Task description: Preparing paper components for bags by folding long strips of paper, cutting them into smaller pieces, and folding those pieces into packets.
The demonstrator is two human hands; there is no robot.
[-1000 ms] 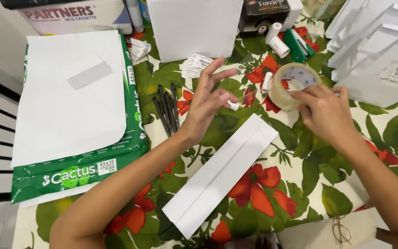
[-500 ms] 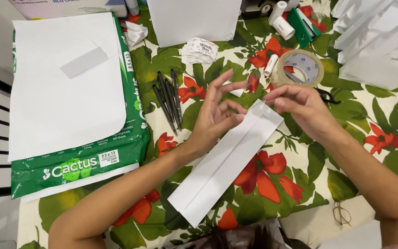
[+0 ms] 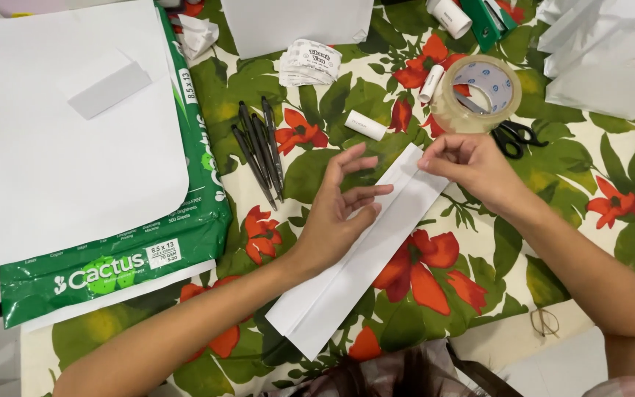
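Two hands work one long folded strip of white paper [image 3: 365, 254], which lies slantwise on the flowered tablecloth [image 3: 611, 213]. We see our left hand [image 3: 339, 213] resting on the strip near its middle, fingers spread loose, gripping nothing. Our right hand [image 3: 472, 165] is at the strip's upper end, fingertips pinched together on that edge; whether something small sits between them we cannot tell.

Just beyond the strip's upper end stands a roll of clear tape [image 3: 479, 92], with black-handled scissors [image 3: 516, 136] touching its near side. A small white cylinder [image 3: 365, 125] lies just above the strip's upper end, toward the left. Further left of the strip, a bunch of dark pens [image 3: 259, 147] lies on the cloth. Well left of the strip, a green ream of paper [image 3: 200, 206] carries loose white sheets [image 3: 75, 147] on top. Above the strip, white receipts [image 3: 310, 62] are crumpled. White paper bags [image 3: 611, 51] stand far right of the tape.
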